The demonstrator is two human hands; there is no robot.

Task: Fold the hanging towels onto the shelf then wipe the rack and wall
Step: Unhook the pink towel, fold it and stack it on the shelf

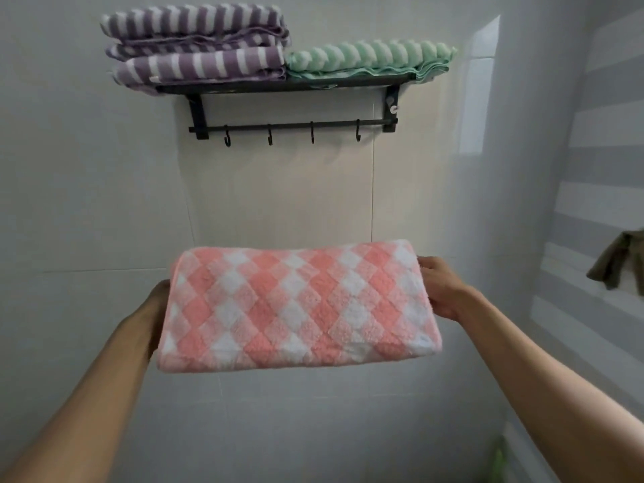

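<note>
A folded pink-and-white checked towel (296,305) is held flat in front of me, well below the rack. My left hand (158,308) grips its left end and is mostly hidden behind the cloth. My right hand (441,291) grips its right end. The black wall rack (285,86) hangs above on the tiled wall (87,186). On its shelf lie two folded purple-and-white striped towels (198,43) stacked at the left and one folded green-and-white striped towel (369,57) at the right. The hook bar (292,126) under the shelf is bare.
A brown cloth (616,263) hangs at the right edge over a grey-and-white striped surface. Something green (498,458) shows low at the bottom right. A bright reflection (479,85) marks the wall right of the rack.
</note>
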